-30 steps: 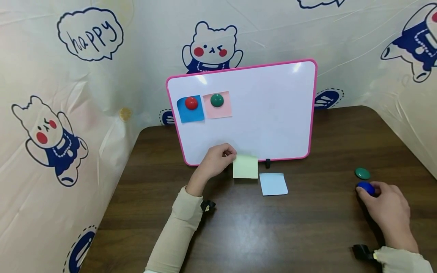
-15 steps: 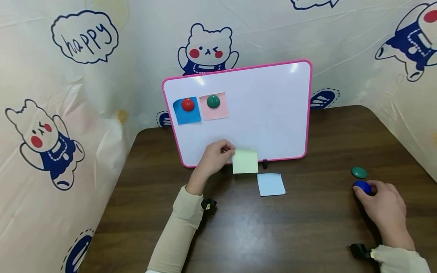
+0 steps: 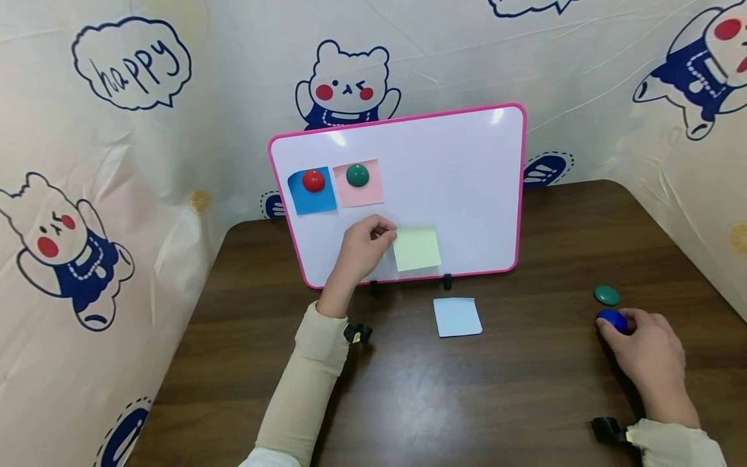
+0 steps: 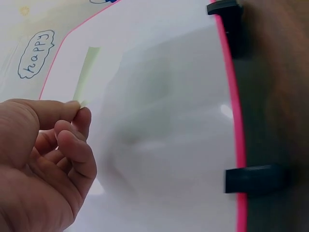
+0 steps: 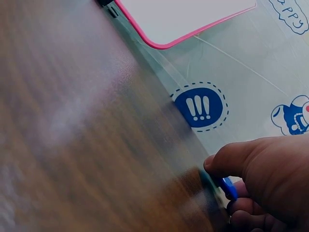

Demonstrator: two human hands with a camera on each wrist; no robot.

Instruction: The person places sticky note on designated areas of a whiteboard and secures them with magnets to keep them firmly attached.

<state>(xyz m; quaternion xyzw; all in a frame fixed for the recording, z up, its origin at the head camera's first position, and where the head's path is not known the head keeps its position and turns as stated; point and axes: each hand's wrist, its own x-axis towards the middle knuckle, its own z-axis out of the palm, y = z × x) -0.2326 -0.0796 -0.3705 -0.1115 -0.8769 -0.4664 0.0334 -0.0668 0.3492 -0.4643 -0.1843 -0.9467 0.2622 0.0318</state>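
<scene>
My left hand pinches a pale green sticky note by its left edge, in front of the lower part of a pink-framed whiteboard. In the left wrist view the note shows nearly edge-on between thumb and fingertip, apart from the board's surface. Over at the right of the table, my right hand grips a round blue magnet between thumb and fingers. Just behind it lies a green magnet. A light blue sticky note lies on the table before the board.
A red magnet sits over a blue note on the board; beside it a green magnet is over a pink note. Black feet support the board's bottom edge. A printed curtain hangs behind the wooden table.
My left hand has raised the pale green note from below the board's bottom edge to in front of its lower face. My right hand keeps its grip on the blue magnet; the view shifts slightly.
</scene>
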